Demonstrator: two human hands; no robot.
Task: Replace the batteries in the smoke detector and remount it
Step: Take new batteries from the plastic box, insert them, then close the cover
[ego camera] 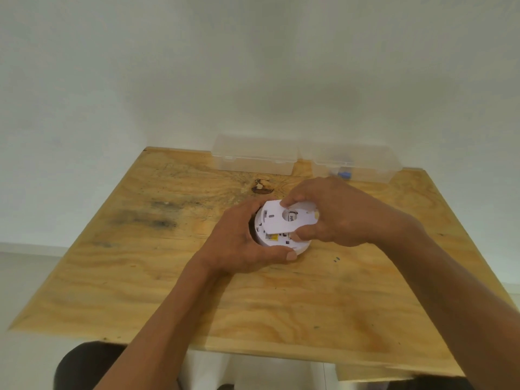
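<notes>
Smoke detector (277,240) lies back-side up on the wooden surface (140,277), near centre, slightly toward the far edge. My left hand (242,243) cups its left rim, fingers (289,255) closed around the housing, thumb along the near edge. My right hand (337,212) pinches the white mounting plate (284,219), fingers closed on its far and near edges; plate sits tilted over the detector's back, not flush. A label shows through the plate's round hole.

Judgement: step in hand is working the plate on or off the back; I cannot tell which. To do it well: keep the housing pinned flat with the left hand, hold the plate level, line up the tabs, then twist without prying.

Containers: two clear plastic boxes at the far edge, lids shut. Left box (253,156) looks empty. Right box (357,161) holds small blue items (344,174), possibly batteries; too blurred to confirm.
</notes>
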